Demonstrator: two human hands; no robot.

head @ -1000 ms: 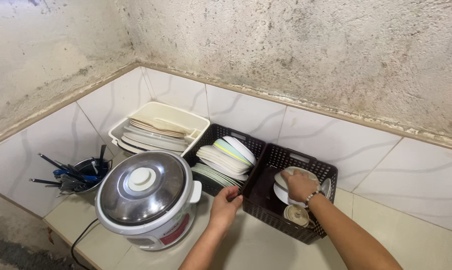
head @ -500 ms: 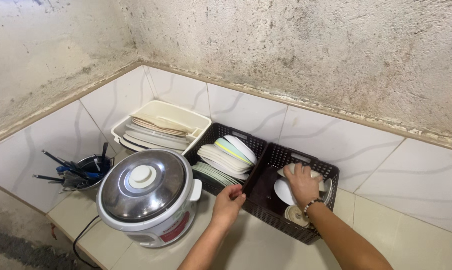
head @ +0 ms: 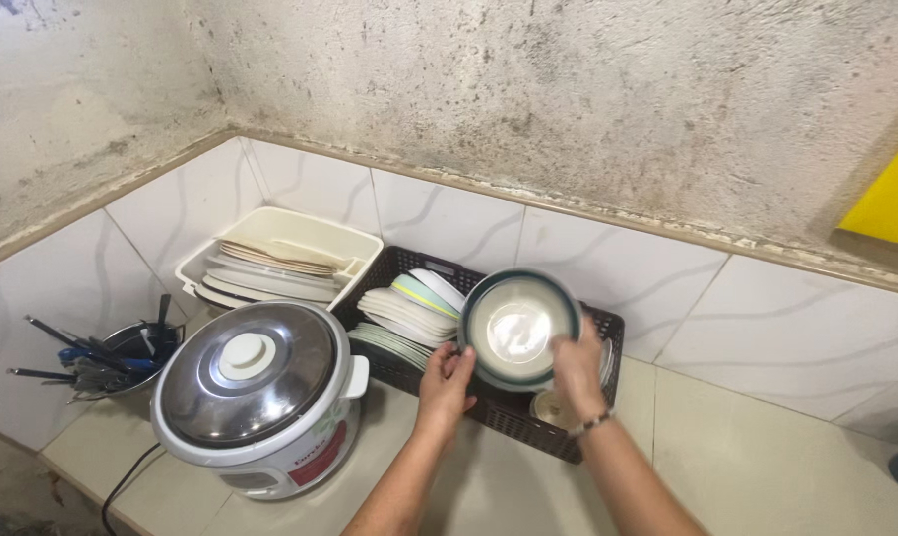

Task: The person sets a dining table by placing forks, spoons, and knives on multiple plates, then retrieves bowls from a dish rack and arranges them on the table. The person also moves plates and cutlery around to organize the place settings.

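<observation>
A white bowl with a dark green rim (head: 517, 329) is tilted up on edge above the right dark basket (head: 513, 417), its inside facing me. My right hand (head: 577, 369) grips its right lower rim. My left hand (head: 446, 382) touches its left lower rim beside the basket's front corner. Under the bowl, a small cup (head: 548, 407) and other dishes stay in the basket, mostly hidden.
A middle dark basket (head: 375, 298) holds stacked plates, and a cream tray (head: 300, 223) of plates leans in the corner. A rice cooker (head: 256, 397) with a steel lid stands front left. A metal pot of utensils (head: 112, 352) sits far left. Tiled wall behind.
My right hand has lifted the green-rimmed bowl out of the right basket and tipped it upright. My left hand left the basket edge and moved onto the bowl. The view shifted right.
</observation>
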